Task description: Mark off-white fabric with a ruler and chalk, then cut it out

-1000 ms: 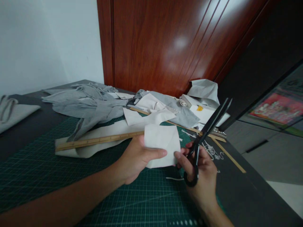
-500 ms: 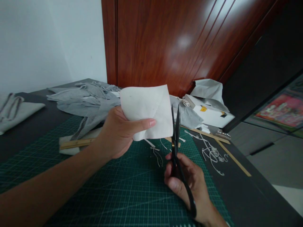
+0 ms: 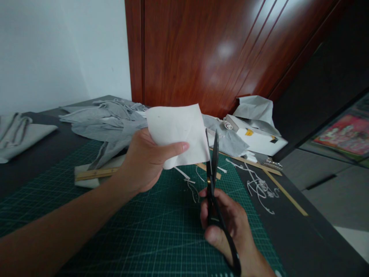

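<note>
Fabric square (image 3: pixel 177 132), white, is raised above the green cutting mat (image 3: pixel 138 234), where a second ago I had it low near the wooden ruler (image 3: pixel 95 174); lifting it presents its right edge for trimming. My left hand (image 3: pixel 147 161) pinches the square between thumb and fingers, while my right hand (image 3: pixel 227 227) is clenched around the black scissors (image 3: pixel 213 181). Their blades, previously angled away, now stand upright against that edge, nearly closed.

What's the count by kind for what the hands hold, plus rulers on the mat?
White fabric piece, in left hand: 1
Black scissors, in right hand: 1
Wooden rulers: 2
Total: 4
</note>
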Available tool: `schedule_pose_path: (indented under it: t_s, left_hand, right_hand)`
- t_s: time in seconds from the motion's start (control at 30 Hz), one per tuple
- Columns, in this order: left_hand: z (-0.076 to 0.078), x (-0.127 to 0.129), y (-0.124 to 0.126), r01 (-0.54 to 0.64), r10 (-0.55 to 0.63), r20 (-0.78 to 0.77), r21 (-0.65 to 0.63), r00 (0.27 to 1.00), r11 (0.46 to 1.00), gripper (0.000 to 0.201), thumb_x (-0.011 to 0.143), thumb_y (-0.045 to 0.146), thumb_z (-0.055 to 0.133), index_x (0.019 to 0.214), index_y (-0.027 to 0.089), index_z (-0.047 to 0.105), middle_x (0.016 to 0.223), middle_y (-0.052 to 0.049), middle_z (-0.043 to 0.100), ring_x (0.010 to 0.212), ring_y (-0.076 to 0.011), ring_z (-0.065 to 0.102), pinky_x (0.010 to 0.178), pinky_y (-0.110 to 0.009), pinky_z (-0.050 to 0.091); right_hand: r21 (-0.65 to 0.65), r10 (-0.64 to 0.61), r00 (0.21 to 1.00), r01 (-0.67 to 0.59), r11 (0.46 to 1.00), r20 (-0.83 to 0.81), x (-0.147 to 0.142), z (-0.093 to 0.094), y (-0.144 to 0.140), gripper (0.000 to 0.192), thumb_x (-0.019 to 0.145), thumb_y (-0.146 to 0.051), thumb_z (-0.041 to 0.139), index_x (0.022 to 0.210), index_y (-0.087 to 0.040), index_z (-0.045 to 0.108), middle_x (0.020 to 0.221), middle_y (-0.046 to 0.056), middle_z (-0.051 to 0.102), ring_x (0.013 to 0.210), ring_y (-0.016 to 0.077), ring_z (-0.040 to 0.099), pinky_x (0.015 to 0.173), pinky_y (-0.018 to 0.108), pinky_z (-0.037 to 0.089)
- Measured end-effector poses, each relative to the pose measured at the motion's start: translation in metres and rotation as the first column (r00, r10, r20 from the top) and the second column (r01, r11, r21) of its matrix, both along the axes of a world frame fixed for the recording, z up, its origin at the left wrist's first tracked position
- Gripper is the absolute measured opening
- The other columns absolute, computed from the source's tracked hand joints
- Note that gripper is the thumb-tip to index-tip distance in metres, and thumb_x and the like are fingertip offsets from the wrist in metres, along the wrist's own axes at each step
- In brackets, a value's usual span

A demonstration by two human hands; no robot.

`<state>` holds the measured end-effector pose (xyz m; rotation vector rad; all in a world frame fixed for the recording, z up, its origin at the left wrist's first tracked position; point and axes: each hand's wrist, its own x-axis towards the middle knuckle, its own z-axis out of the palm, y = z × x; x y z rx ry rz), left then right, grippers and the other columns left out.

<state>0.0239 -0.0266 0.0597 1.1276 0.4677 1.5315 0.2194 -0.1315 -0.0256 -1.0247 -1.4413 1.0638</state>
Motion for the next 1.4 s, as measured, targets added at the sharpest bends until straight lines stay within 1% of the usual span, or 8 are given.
schedule_pose_path:
  t_s: [0.17, 0.33, 0.4, 0.53, 0.7, 0.83, 1.03, 1.4]
  left_hand:
    - [-0.0007, 0.0009, -0.0023, -0.016, 0.016, -0.005, -0.014, 1.000, 1.000, 0.044, 0.062, 0.008, 0.092, 0.104, 0.017, 0.083, 0.106, -0.003, 0.086, 0.095, -0.0241, 0.080, 0.088, -0.037, 0.067]
    - [-0.0015, 0.0001, -0.0014, -0.030, 0.030, -0.008, 0.013, 1.000, 0.999, 0.042, 0.063, 0.010, 0.093, 0.103, 0.019, 0.084, 0.103, -0.002, 0.086, 0.092, -0.0229, 0.080, 0.085, -0.035, 0.067]
    - [-0.0019, -0.0003, -0.0009, -0.052, 0.053, -0.020, 0.010, 0.998, 0.999, 0.042, 0.063, 0.012, 0.093, 0.104, 0.019, 0.084, 0.105, -0.003, 0.086, 0.095, -0.0245, 0.080, 0.088, -0.037, 0.066]
    - [-0.0029, -0.0004, -0.0013, -0.081, 0.082, -0.054, 0.014, 0.995, 0.997, 0.042, 0.064, 0.014, 0.093, 0.104, 0.020, 0.084, 0.108, -0.003, 0.085, 0.099, -0.0260, 0.079, 0.092, -0.040, 0.064]
    - [-0.0048, -0.0019, -0.0006, -0.107, 0.110, -0.113, 0.029, 0.988, 0.994, 0.042, 0.065, 0.017, 0.094, 0.105, 0.021, 0.083, 0.110, -0.003, 0.085, 0.101, -0.0290, 0.079, 0.095, -0.046, 0.064]
    - [-0.0069, -0.0041, 0.0016, -0.126, 0.134, -0.166, 0.061, 0.977, 0.990, 0.042, 0.066, 0.019, 0.094, 0.107, 0.022, 0.083, 0.112, -0.004, 0.084, 0.104, -0.0316, 0.078, 0.098, -0.050, 0.062]
    - [-0.0076, -0.0050, 0.0024, -0.130, 0.139, -0.172, 0.065, 0.975, 0.989, 0.043, 0.066, 0.021, 0.095, 0.107, 0.024, 0.084, 0.111, -0.003, 0.084, 0.107, -0.0338, 0.078, 0.101, -0.056, 0.061]
    - [-0.0059, -0.0038, -0.0004, -0.110, 0.116, -0.147, 0.053, 0.982, 0.993, 0.042, 0.066, 0.018, 0.094, 0.106, 0.024, 0.084, 0.111, -0.002, 0.084, 0.104, -0.0311, 0.078, 0.098, -0.049, 0.063]
  right_hand:
    - [-0.028, 0.038, 0.999, -0.038, 0.999, -0.001, 0.0000, 0.0017, 0.0002, 0.063, 0.075, -0.068, 0.088, 0.121, -0.029, 0.068, 0.080, -0.002, 0.061, 0.064, 0.0147, 0.050, 0.054, 0.027, 0.037]
    - [0.005, 0.019, 0.999, -0.019, 1.000, 0.043, 0.0022, -0.0011, -0.0018, 0.065, 0.081, -0.069, 0.084, 0.129, -0.030, 0.064, 0.088, 0.000, 0.062, 0.077, 0.0191, 0.057, 0.063, 0.031, 0.046]
    - [0.003, 0.032, 0.998, -0.033, 0.999, 0.061, 0.0033, -0.0019, -0.0025, 0.065, 0.082, -0.069, 0.082, 0.132, -0.031, 0.062, 0.090, 0.000, 0.061, 0.080, 0.0198, 0.057, 0.065, 0.031, 0.047]
    - [-0.019, 0.079, 0.995, -0.078, 0.997, 0.061, 0.0044, -0.0008, -0.0023, 0.063, 0.083, -0.067, 0.082, 0.130, -0.031, 0.063, 0.088, -0.001, 0.060, 0.077, 0.0187, 0.055, 0.064, 0.031, 0.045]
    - [-0.046, 0.083, 0.996, -0.082, 0.996, 0.028, 0.0041, -0.0010, -0.0012, 0.063, 0.081, -0.065, 0.085, 0.129, -0.030, 0.064, 0.089, -0.001, 0.060, 0.074, 0.0177, 0.054, 0.062, 0.030, 0.044]
    - [-0.044, 0.055, 0.998, -0.053, 0.998, 0.040, 0.0052, -0.0028, -0.0007, 0.065, 0.079, -0.065, 0.087, 0.128, -0.030, 0.064, 0.087, -0.002, 0.059, 0.071, 0.0165, 0.051, 0.060, 0.029, 0.041]
    - [-0.027, 0.071, 0.996, -0.070, 0.997, 0.053, 0.0053, 0.0001, -0.0006, 0.060, 0.080, -0.065, 0.085, 0.125, -0.031, 0.065, 0.082, -0.004, 0.055, 0.068, 0.0159, 0.046, 0.058, 0.029, 0.036]
    - [-0.052, 0.084, 0.996, -0.082, 0.995, 0.028, 0.0046, 0.0016, 0.0005, 0.059, 0.080, -0.062, 0.087, 0.125, -0.031, 0.065, 0.084, -0.003, 0.056, 0.068, 0.0157, 0.047, 0.058, 0.029, 0.036]
